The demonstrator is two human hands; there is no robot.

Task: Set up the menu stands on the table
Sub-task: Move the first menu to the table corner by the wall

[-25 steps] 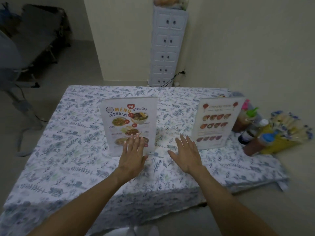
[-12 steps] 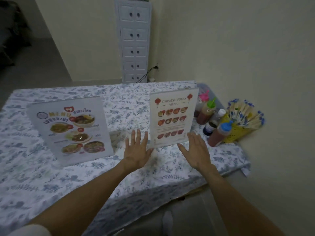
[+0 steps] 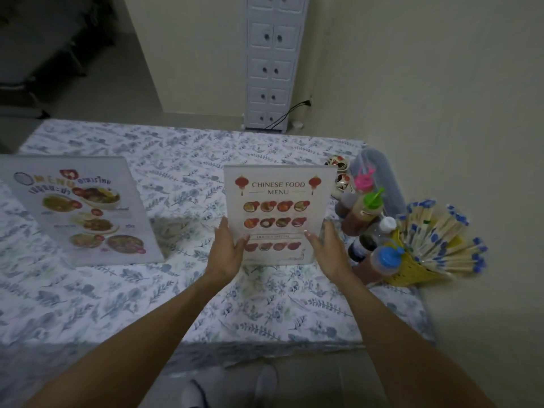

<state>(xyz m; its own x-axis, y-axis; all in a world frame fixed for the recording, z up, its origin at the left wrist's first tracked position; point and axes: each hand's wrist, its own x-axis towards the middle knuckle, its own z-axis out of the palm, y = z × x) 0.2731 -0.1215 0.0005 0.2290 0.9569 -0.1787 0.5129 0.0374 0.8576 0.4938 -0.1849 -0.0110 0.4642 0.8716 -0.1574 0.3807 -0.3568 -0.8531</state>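
Two clear acrylic menu stands are upright on the table with the blue-leaf cloth (image 3: 123, 293). The Chinese Food menu stand (image 3: 279, 207) is in the middle, facing me. My left hand (image 3: 228, 254) grips its lower left edge and my right hand (image 3: 326, 251) grips its lower right edge, thumbs on the front. Its base is at the cloth; I cannot tell whether it is lifted. The Thai food menu stand (image 3: 79, 210) is at the left, untouched.
Several sauce bottles (image 3: 365, 213) crowd just right of the Chinese menu stand. A yellow holder of wrapped chopsticks (image 3: 435, 242) lies at the table's right edge, near the wall. Small painted bowls (image 3: 341, 172) sit behind. A white drawer tower (image 3: 273, 63) is beyond the table.
Both hands moved right from near the Thai menu stand, hovered at the Chinese Food menu stand, and now grip its two lower edges. My view has shifted right and closer.
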